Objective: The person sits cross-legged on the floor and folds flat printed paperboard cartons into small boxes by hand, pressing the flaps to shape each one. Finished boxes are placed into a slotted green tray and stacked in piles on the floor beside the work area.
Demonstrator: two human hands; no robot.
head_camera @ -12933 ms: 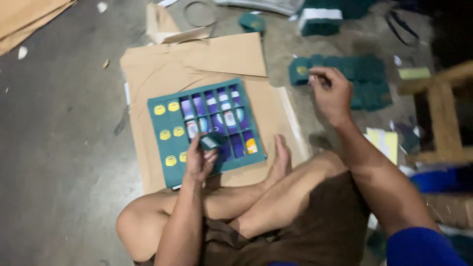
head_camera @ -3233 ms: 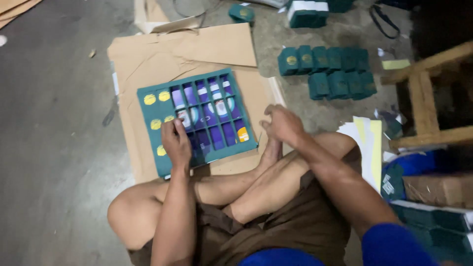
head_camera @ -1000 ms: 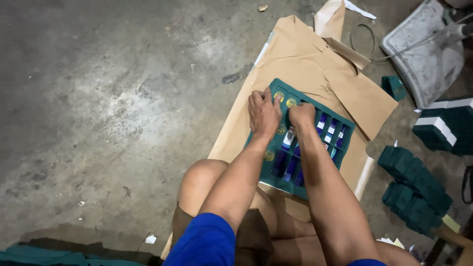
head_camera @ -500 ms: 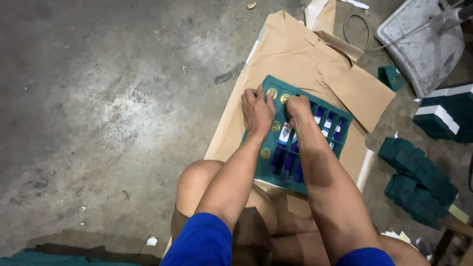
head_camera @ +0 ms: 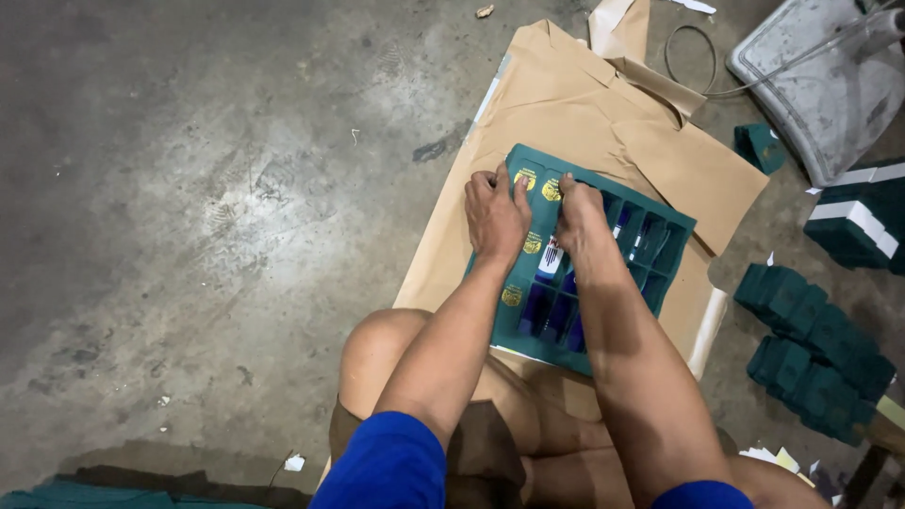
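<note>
Both hands press flat, fingers spread, gripping nothing: left hand (head_camera: 495, 215), right hand (head_camera: 577, 219) | on green divider tray (head_camera: 660, 247) | we judge it light, thin, bendable; hold by outer rim.

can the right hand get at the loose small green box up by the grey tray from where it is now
Probably not without leaning: the right hand rests on the green divider tray, and the small green box lies well beyond it, though only flat brown cardboard lies between.

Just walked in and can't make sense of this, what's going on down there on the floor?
A person sits cross-legged on the concrete floor, both hands pressed on a green divided tray lying on flattened brown cardboard. The left hand and right hand sit side by side at the tray's far end. Stacks of small green boxes wait to the right.
</note>
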